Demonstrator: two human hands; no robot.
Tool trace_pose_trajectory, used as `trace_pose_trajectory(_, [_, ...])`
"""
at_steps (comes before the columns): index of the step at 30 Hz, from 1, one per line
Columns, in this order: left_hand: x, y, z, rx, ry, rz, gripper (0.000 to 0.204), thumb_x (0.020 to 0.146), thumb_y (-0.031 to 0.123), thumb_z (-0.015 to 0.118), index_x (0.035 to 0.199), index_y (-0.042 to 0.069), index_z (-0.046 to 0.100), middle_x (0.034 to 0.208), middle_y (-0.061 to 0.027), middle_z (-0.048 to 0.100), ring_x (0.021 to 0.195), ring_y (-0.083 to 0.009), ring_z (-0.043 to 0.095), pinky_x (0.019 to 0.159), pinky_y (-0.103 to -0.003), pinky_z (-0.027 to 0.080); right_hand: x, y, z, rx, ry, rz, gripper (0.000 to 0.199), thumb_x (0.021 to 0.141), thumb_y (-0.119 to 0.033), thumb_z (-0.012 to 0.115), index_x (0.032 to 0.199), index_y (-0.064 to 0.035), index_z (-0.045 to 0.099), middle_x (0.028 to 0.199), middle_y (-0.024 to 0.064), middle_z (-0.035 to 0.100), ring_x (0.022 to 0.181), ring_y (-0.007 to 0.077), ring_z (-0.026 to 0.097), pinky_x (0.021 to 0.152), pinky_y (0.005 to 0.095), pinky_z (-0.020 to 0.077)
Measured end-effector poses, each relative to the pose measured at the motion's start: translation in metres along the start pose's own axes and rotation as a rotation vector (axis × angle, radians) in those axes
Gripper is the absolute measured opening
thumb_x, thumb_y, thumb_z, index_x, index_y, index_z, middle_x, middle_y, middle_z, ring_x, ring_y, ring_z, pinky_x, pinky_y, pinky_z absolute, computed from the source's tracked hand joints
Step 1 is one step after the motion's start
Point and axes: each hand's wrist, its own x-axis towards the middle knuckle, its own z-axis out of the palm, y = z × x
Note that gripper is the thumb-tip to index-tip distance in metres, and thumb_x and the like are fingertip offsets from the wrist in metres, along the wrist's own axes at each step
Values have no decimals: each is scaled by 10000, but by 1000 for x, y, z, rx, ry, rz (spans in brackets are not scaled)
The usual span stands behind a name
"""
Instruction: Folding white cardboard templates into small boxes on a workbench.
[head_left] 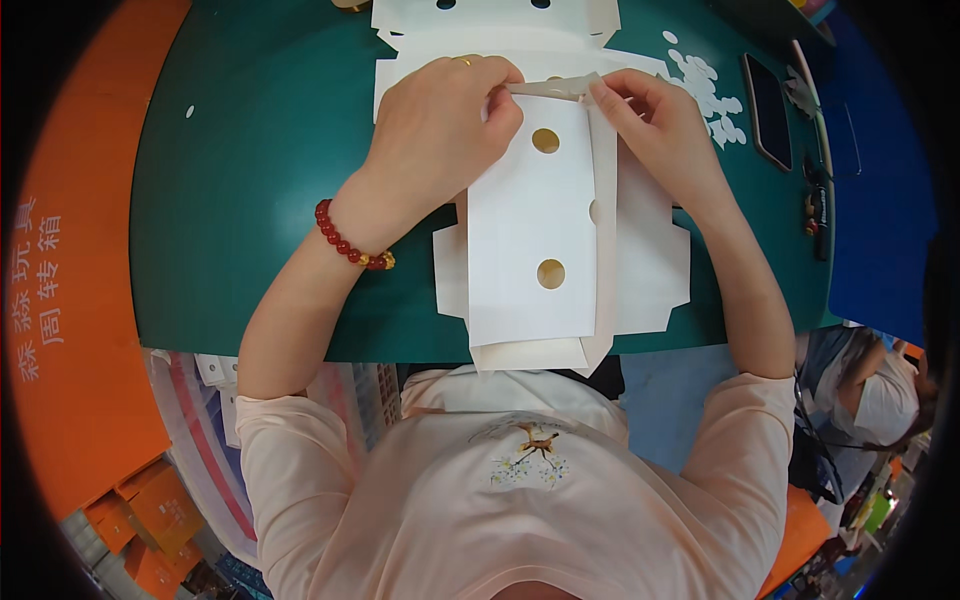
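A partly folded white cardboard box (pixel 510 210) with round holes in its upper face lies lengthwise in front of me, its near end close to the table edge. At its far end, my left hand (pixel 440 120) pinches one side of a narrow end flap (pixel 550 88). Across from it, my right hand (pixel 660 125) has the flap's other side between thumb and fingers. My left fingertips are partly hidden behind the hand. Under and beyond the box lie flat white cardboard blanks (pixel 500 32) with notched edges.
Small white paper discs (pixel 700 85) are scattered on the green table (pixel 250 220) at the far right, and a lone disc (pixel 190 112) lies at left. A phone (pixel 767 112) rests by the right edge. An orange crate (pixel 70 300) stands left; another person (pixel 875 395) is at right.
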Motion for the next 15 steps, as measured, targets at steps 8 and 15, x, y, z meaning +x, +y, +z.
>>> trace_pose_trajectory(8, [-1,1,6,-28,39,-20,158,867,117,604,955,36,709,757,-115,679,682,-278,644,628,-393,514,-1,1,5,44,20,50,316,1017,-328,614,1110,-43,714,906,46,676,790,116,581,692,232,477])
trace_pose_trajectory(15, [24,-10,2,-42,50,-38,206,913,118,658,1091,38,725,985,-119,737,831,-202,711,743,-277,555,35,-23,-15,-20,-51,-30,200,1000,-185,611,1126,-61,705,1031,99,685,947,198,598,866,314,445])
